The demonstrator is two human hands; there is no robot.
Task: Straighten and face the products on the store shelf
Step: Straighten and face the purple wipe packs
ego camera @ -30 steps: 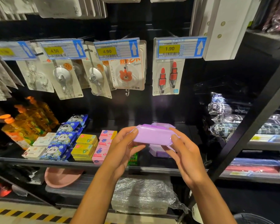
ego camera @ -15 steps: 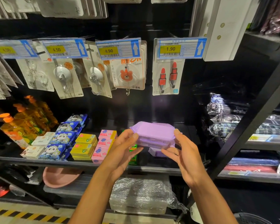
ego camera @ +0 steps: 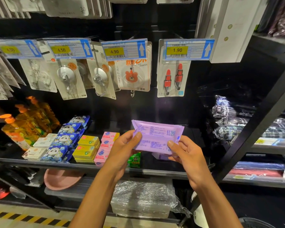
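Above the front edge of the middle shelf, a purple soft pack hangs in the air between both hands, clear of the shelf board. The left hand pinches its left end, thumb on the near face and fingers tucked behind. The right hand pinches the lower right corner the same way. The pack is tipped up so its printed back (fine text, a small code square) faces the camera, probably to check which side is the front before it is set down. Holding it by the ends leaves both faces readable and makes a flip easy. Beneath it, partly hidden, a second purple pack lies on the shelf near a green box. That looks like its slot. It likely needs turning front outward, then setting down square with the row.
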